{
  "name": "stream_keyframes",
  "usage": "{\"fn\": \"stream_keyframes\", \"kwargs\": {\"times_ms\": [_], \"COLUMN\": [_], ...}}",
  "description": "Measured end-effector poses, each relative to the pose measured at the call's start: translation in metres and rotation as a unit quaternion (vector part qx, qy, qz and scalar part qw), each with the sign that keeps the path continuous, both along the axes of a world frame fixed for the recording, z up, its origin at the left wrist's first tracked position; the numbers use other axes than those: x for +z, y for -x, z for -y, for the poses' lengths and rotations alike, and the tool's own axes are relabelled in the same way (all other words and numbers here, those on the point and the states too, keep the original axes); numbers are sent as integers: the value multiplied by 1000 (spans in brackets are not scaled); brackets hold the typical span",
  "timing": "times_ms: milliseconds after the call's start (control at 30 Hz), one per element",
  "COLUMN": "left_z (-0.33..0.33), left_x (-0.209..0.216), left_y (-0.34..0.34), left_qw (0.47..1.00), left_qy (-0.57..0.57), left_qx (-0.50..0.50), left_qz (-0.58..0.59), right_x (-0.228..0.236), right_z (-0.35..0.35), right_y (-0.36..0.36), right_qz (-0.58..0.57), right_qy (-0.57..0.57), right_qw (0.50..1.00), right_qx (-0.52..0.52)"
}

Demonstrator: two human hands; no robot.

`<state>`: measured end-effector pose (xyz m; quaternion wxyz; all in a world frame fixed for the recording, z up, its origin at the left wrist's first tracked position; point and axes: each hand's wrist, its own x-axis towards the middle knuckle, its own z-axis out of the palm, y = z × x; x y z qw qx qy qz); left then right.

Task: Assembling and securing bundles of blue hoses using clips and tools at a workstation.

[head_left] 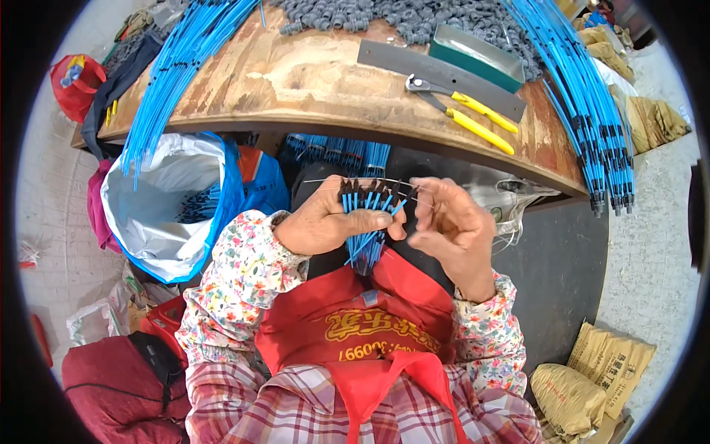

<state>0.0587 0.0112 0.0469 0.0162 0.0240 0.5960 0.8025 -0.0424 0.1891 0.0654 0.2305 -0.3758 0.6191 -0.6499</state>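
Observation:
My left hand is closed around a row of blue plastic strips with black ends, the thumb lying across them. Their lower ends hang in a bunch over my lap. A thin wire passes along the black ends and sticks out beyond the left hand. Just to the right, my right hand has its fingers bent at the wire's other end, with the thumb apart below. The exact fingertip contact is too fine to see fully.
Ahead is a wooden workbench with grey plastic fittings, yellow-handled pliers, a green tray and blue strip bundles overhanging its edge. A white-lined blue bag stands at left; brown sacks lie lower right.

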Motion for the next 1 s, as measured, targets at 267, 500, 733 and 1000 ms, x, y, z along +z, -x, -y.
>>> {"fn": "stream_keyframes", "kwargs": {"times_ms": [267, 500, 733, 1000], "left_z": [2, -4, 0, 2], "left_x": [9, -7, -1, -10], "left_y": [23, 33, 36, 39], "left_qw": [999, 981, 981, 979], "left_qy": [-25, -59, 39, 50], "left_qx": [18, 183, 177, 174], "left_qz": [22, -36, -64, -90], "right_x": [4, 0, -4, -15], "right_z": [32, 42, 44, 32], "right_y": [20, 36, 38, 30], "right_qz": [-5, -91, -14, 74], "right_qy": [74, 36, 41, 55], "right_qw": [997, 994, 998, 993], "right_qx": [-29, -47, -34, -75]}}
